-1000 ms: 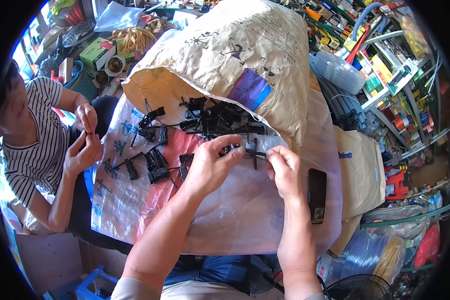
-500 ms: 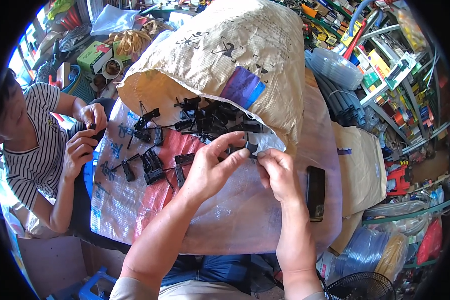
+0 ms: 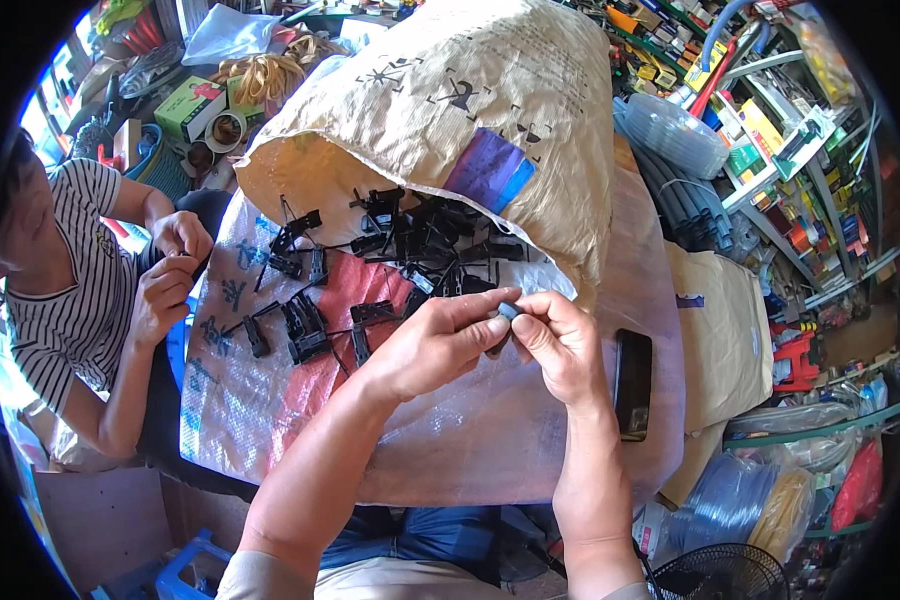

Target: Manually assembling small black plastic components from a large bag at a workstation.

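My left hand [image 3: 438,342] and my right hand [image 3: 558,345] meet over the middle of the covered table. Between their fingertips they pinch a small dark plastic part [image 3: 509,311], mostly covered by my fingers. Both hands are closed on it. Beyond them, a heap of black plastic parts [image 3: 425,235] with thin stems spills from the mouth of a large paper sack [image 3: 410,130]. Several more black parts [image 3: 305,325] lie loose to the left of my left hand.
A woven plastic sheet [image 3: 240,400] covers the table. A black phone [image 3: 632,385] lies right of my right hand. At the left, a person in a striped shirt [image 3: 65,255] handles something small. Crowded shelves [image 3: 800,180] stand at the right, above a fan [image 3: 720,575].
My hands have drawn closer together, and the small part has turned between my fingertips. The person at the left has shifted their fingers slightly.
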Tool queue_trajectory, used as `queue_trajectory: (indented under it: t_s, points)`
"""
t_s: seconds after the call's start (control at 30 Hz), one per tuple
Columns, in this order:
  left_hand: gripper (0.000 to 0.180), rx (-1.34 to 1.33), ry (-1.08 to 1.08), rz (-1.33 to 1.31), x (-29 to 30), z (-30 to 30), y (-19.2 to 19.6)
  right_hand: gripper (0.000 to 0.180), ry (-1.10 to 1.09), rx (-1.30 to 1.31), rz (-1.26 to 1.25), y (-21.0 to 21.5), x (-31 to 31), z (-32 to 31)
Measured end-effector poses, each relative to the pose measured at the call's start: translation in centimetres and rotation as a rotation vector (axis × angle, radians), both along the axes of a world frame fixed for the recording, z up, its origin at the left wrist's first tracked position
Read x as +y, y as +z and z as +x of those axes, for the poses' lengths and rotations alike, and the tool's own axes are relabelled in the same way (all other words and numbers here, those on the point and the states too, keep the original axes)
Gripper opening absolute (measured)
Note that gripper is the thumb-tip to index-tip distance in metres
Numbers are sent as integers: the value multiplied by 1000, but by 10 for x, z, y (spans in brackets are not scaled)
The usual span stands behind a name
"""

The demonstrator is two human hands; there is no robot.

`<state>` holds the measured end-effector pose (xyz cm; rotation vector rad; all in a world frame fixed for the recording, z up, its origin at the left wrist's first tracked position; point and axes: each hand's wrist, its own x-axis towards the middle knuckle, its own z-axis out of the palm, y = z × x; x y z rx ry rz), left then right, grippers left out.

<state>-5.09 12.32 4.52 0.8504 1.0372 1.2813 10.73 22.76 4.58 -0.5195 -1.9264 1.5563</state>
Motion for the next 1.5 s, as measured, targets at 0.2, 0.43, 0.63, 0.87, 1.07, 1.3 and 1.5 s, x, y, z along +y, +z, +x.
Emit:
queue_trajectory:
  t_s: [0.2, 0.43, 0.63, 0.87, 1.07, 1.3, 1.5]
  points:
    - [33, 649, 215, 264, 3, 2, -6, 13, -5, -72, -14, 4, 2, 3]
    - [20, 773, 316, 336, 0, 5, -7, 10, 114, -78, -130, 5, -2, 2]
    - [19, 885, 381, 370, 1, 10, -9, 8, 117, -99, -44, 0, 0, 4]
    - [30, 759, 360, 415, 5, 5, -16, 7, -31, -56, 11, -3, -1, -2]
    - [19, 76, 239, 127, 4, 1, -9, 18, -52, 108, 69, -5, -3, -10]
    - [22, -328, 5, -78, 2, -10, -4, 44, -36, 123, 145, -7, 4, -2]
    - [35, -337, -227, -78, -5, -10, -1, 34, 248, 189, -192, 4, 1, 1]
